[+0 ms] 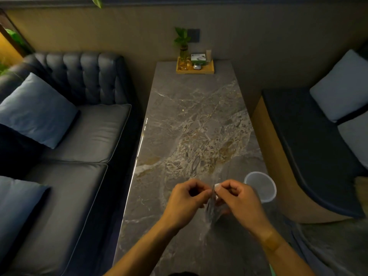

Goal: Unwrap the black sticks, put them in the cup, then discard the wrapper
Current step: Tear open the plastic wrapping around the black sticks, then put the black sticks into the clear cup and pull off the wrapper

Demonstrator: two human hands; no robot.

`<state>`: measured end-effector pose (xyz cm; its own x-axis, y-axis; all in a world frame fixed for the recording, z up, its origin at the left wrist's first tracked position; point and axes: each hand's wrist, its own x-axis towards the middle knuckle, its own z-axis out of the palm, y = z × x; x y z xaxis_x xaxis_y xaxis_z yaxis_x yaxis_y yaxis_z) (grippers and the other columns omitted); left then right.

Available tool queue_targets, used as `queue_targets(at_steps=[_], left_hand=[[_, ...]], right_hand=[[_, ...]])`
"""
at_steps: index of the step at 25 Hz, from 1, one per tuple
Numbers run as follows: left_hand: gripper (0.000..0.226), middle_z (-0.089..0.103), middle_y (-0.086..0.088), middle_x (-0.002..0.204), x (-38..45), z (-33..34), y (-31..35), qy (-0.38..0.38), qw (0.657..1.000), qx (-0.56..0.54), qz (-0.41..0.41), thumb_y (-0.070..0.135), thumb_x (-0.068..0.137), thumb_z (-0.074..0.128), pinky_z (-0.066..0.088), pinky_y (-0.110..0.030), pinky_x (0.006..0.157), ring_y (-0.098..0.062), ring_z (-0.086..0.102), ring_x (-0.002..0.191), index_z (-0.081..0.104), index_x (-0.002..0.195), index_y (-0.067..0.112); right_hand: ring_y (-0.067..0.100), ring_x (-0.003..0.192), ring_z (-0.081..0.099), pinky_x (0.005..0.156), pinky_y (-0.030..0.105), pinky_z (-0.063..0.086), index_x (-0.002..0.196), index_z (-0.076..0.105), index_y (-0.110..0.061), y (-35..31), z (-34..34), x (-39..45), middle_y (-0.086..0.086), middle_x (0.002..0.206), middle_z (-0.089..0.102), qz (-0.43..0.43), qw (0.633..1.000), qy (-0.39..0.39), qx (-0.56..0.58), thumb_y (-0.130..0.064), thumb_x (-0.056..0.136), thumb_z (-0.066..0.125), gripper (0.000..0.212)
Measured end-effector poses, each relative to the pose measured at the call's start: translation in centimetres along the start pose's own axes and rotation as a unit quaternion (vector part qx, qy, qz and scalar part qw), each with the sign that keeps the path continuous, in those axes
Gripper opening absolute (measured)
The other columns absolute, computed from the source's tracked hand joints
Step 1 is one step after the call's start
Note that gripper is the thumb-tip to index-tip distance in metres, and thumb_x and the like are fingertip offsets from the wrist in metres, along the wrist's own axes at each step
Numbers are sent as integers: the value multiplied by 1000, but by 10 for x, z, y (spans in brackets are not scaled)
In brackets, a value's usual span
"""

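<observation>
Pinching clear wrapper point(212, 208) | both hands | dark sticks inside | blurred

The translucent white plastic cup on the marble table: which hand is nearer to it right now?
Right. The right hand is just left of the translucent white plastic cup, pinching the clear wrapper. The left hand pinches the wrapper's other side, farther left.

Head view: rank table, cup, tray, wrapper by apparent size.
1. table
2. cup, tray: look alike; the tray is much farther off, so not ranked.
3. wrapper, partly hidden by both hands, so unsure.
</observation>
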<state>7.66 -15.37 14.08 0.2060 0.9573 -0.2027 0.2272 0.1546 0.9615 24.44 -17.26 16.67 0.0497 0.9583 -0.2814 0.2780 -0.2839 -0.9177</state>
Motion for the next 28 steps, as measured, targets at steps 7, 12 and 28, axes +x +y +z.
queue_targets(at_steps=[7, 12, 28], left_hand=[[10, 71, -6, 76, 1, -18, 5, 106, 994, -30, -18, 10, 88, 67, 55, -25, 57, -10, 63, 64, 70, 82, 18], [12, 69, -5, 74, 2, -27, 6, 130, 991, -1, -11, 11, 88, 66, 53, -19, 57, -10, 61, 63, 69, 80, 19], [6, 69, -2, 73, 18, -26, -7, 109, 994, 0, 31, 25, 87, 67, 53, -27, 59, -9, 62, 64, 69, 81, 26]], right_hand=[[8, 63, 66, 65, 36, 58, 71, 66, -23, 3, -21, 3, -1, 63, 70, -48, 988, 87, -119, -27, 84, 68, 14], [15, 62, 63, 62, 51, 55, 67, 62, -22, 8, -31, 1, -2, 61, 66, -51, 975, 113, -183, -33, 81, 68, 19], [8, 83, 69, 114, 55, 31, 89, 71, -26, -1, -7, 7, -8, 85, 75, -367, 836, -12, -408, -38, 85, 64, 14]])
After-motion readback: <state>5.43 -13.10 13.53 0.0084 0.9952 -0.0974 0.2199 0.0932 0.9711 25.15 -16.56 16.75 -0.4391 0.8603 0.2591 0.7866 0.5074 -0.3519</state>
